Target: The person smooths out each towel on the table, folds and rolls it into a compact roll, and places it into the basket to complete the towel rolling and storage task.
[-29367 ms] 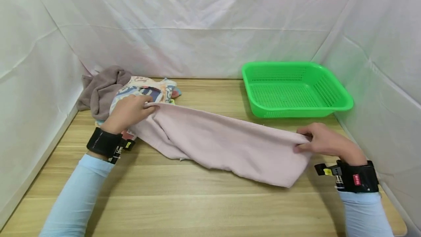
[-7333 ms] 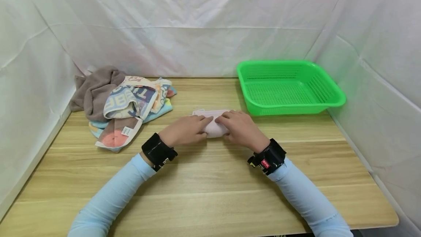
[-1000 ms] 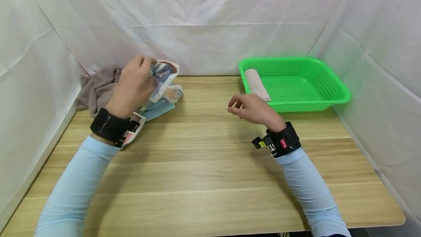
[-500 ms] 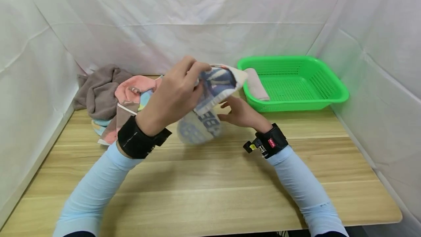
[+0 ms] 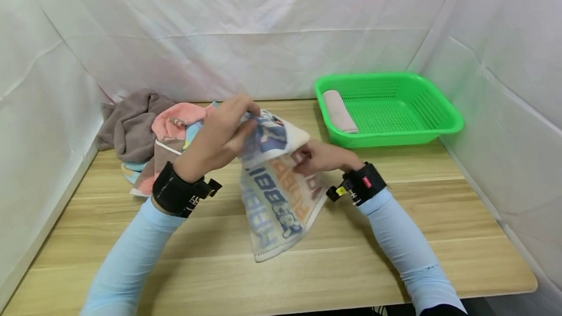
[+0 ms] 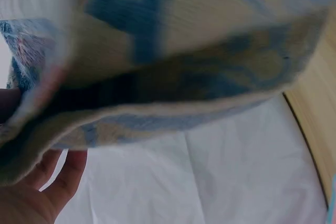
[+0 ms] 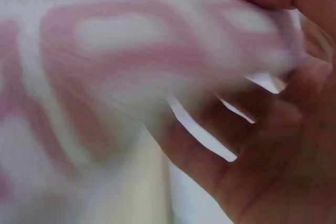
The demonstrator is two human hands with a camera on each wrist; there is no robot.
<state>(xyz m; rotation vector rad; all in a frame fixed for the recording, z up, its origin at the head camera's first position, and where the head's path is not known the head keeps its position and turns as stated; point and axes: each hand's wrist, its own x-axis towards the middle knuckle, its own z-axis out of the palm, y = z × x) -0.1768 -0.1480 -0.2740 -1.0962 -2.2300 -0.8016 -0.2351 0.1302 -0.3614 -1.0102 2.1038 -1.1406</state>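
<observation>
A small printed towel [image 5: 281, 208], cream with blue, orange and pink lettering, hangs over the table in front of the body. My left hand [image 5: 218, 136] grips its upper left part, where a flap with a blue picture folds over. At the towel's right edge my right hand [image 5: 326, 156] pinches the cloth. The left wrist view shows folded layers of the towel [image 6: 199, 72] above the fingers [image 6: 68, 177], blurred. Over in the right wrist view, the thumb lies on the pink-lettered face of the towel [image 7: 131, 51] and the other fingers are behind it.
A green plastic basket [image 5: 395, 138] stands at the back right with a rolled pale pink towel [image 5: 340, 112] along its left side. At the back left lies a heap of cloths: a grey-brown one [image 5: 136, 126], a coral one [image 5: 177, 118] and light blue parts. White sheets enclose the wooden table [image 5: 246, 282].
The left hand has carried the printed towel from the heap to the middle, baring the coral cloth. The right hand has now taken its edge. Earlier, the pink towel was rolled and placed in the basket.
</observation>
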